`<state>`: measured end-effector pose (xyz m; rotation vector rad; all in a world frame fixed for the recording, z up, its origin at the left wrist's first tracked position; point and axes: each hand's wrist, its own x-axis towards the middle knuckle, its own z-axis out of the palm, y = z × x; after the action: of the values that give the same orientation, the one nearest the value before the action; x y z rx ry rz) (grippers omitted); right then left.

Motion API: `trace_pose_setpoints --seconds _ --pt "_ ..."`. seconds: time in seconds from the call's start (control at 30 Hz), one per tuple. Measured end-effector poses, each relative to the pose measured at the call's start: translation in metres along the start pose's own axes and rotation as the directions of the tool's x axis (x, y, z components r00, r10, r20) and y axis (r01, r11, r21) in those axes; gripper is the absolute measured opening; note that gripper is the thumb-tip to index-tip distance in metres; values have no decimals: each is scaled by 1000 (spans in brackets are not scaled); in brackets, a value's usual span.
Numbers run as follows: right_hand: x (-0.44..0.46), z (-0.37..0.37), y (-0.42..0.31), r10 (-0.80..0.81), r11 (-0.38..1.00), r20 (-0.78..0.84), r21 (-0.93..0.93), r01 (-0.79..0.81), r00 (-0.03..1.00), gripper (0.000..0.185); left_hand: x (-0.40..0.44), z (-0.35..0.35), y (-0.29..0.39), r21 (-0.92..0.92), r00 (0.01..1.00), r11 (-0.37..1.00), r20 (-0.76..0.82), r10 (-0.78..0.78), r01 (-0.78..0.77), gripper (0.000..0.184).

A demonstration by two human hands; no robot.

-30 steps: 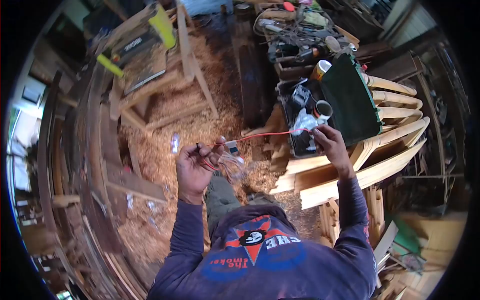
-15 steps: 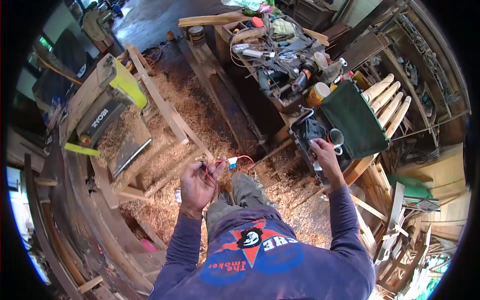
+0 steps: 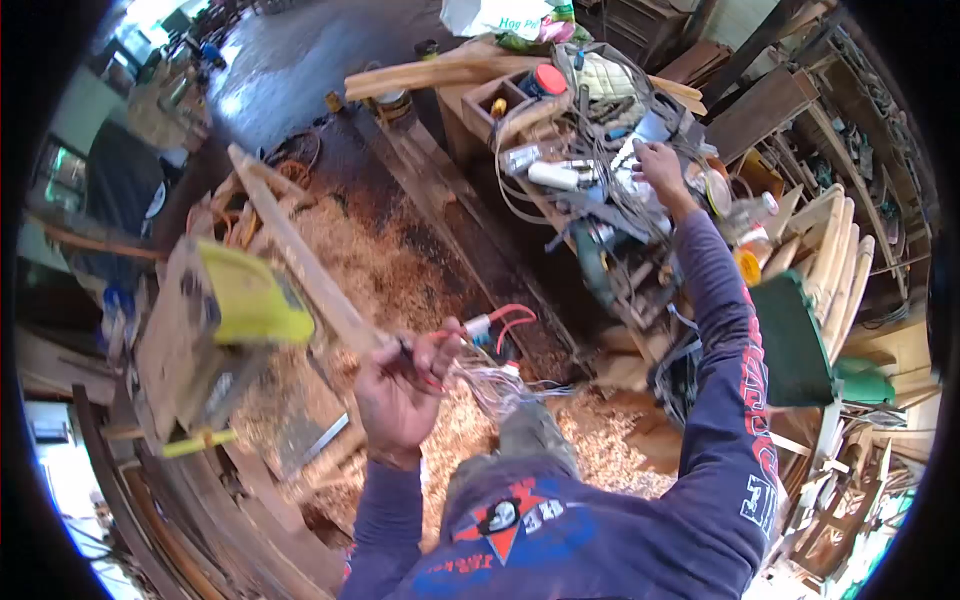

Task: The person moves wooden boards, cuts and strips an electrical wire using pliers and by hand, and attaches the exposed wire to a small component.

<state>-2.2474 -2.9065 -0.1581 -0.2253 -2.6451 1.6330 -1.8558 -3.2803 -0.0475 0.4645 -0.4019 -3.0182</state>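
My left hand (image 3: pixel 400 395) is closed on a red wire (image 3: pixel 515 318) that loops out past the fingertips. A pale connector (image 3: pixel 478 330) sits along this wire. Below it, a loose bundle of thin wires (image 3: pixel 495 388) shows above my knee. My right hand (image 3: pixel 660 172) reaches out over the cluttered bench, its fingers curled down at a whitish, shiny item (image 3: pixel 630 165). What the fingertips hold there, if anything, is too small to make out. Cables (image 3: pixel 590 120) and a white cylindrical item (image 3: pixel 553 176) lie close by.
A dark green case lid (image 3: pixel 790 335) stands beside my right arm, with pale wooden poles (image 3: pixel 835 255) behind it. A yellow-green machine part (image 3: pixel 255 300) and a long wooden board (image 3: pixel 300 250) are at left. Wood shavings (image 3: pixel 350 240) cover the floor.
My right hand has left the case area and moved forward onto the cluttered bench. The left hand keeps the red wire. The view has shifted, and the thin wire bundle now shows.
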Motion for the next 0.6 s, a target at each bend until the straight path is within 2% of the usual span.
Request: trace_pose_setpoints --seconds 0.03,0.1,0.13,0.17,0.23,0.3,0.37,0.43,0.5,0.53,0.6 --pt "37 16 5 66 998 -36 -14 -67 997 54 30 3 2 -27 999 999 1 -34 34 24" --pt "105 39 24 20 961 -57 -274 -35 998 62 86 13 2 -1 994 994 -13 -106 106 21" --pt "154 56 56 6 947 -160 -316 -57 987 66 111 14 1 -1 992 993 -22 -122 122 21" --pt "179 61 59 16 945 -167 -319 -70 986 66 135 13 0 45 987 986 -49 -156 158 21" --pt "222 74 62 -36 836 -213 -542 -88 976 63 177 8 2 82 977 976 -86 -193 200 21" --pt "276 89 92 8 850 -249 -508 -138 968 68 210 0 1 135 965 958 -104 -240 253 18" --pt "304 99 92 92 807 -274 -542 -232 957 71 238 -2 3 162 958 948 -130 -255 275 19" --pt "316 110 88 104 840 -298 -485 -244 949 75 258 -4 6 166 949 945 -191 -250 283 19" --pt "332 120 96 156 852 -365 -421 -312 918 88 269 0 11 187 941 940 -243 -236 284 20" --pt "348 122 110 206 839 -255 -450 -305 945 96 272 3 15 180 945 948 -248 -215 263 20" --pt "363 130 125 260 797 -286 -476 -372 922 98 277 14 19 203 951 952 -258 -172 227 21"
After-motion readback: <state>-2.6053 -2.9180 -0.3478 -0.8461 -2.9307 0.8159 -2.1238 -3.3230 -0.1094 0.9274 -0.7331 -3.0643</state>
